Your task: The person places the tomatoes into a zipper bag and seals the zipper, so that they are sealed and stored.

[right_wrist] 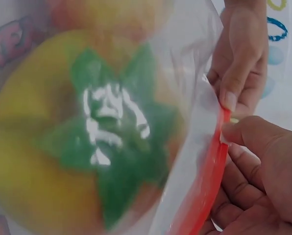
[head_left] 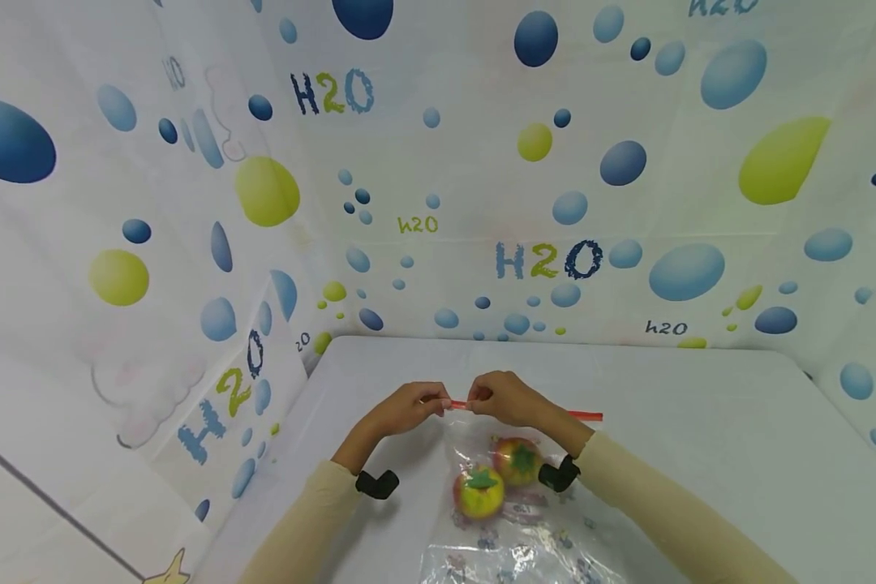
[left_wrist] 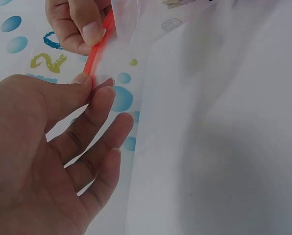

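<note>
A clear zip bag [head_left: 474, 438] with faint printing lies on the table, a red closure strip [head_left: 586, 416] along its far edge. Inside are two round red-and-yellow fruits [head_left: 479, 492] [head_left: 518, 461] with green, star-shaped leafy tops. My left hand [head_left: 407, 407] pinches the left end of the strip between thumb and index finger, its other fingers loosely bent. Close beside it, my right hand [head_left: 507, 397] pinches the same strip. In the right wrist view, a small whitish piece [right_wrist: 224, 138] shows under the right thumb.
The bag and both forearms are over a white table [head_left: 701, 454]. Behind it and at the left hangs a white curtain [head_left: 467, 162] with blue and green drops and H2O lettering. Each wrist carries a small black camera [head_left: 377, 485].
</note>
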